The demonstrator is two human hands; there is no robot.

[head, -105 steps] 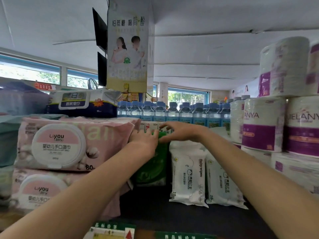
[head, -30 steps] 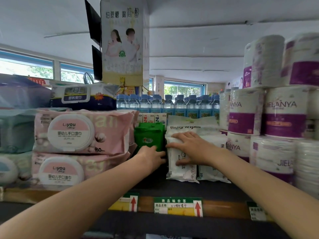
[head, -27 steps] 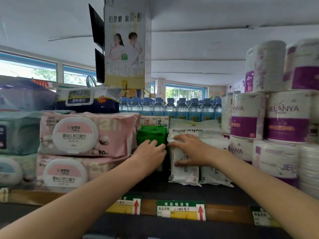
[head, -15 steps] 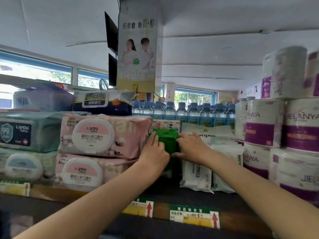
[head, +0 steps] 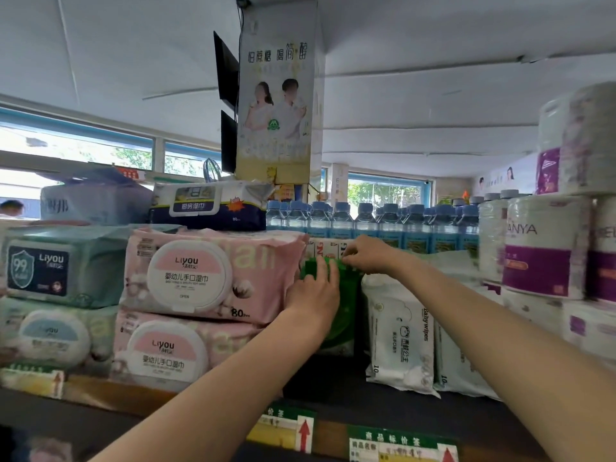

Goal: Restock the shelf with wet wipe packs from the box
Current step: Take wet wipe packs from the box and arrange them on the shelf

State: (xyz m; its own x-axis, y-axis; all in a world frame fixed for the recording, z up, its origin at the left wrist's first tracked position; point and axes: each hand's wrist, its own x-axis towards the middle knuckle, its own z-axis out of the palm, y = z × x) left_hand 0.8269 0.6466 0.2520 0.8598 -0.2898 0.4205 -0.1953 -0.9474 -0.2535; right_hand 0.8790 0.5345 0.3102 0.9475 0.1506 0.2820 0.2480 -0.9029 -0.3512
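Note:
Upright green wet wipe packs [head: 345, 311] stand on the dark shelf [head: 333, 391], between stacked pink packs [head: 206, 275] and white baby wipe packs [head: 400, 331]. My left hand [head: 315, 291] lies flat against the front of the green packs, fingers on their top edge. My right hand [head: 366, 253] pinches the top edge of the green packs from the right. The box is not in view.
Teal wipe packs [head: 63, 265] are stacked at far left, a navy pack [head: 210, 210] on top behind. Blue-capped water bottles [head: 366, 221] line the back. Toilet paper rolls [head: 546, 248] tower at right. Price tags [head: 400, 445] run along the shelf edge.
My right hand has left the white baby wipe packs and risen to the top of the green packs. My left hand has slid up their front. The view has shifted left.

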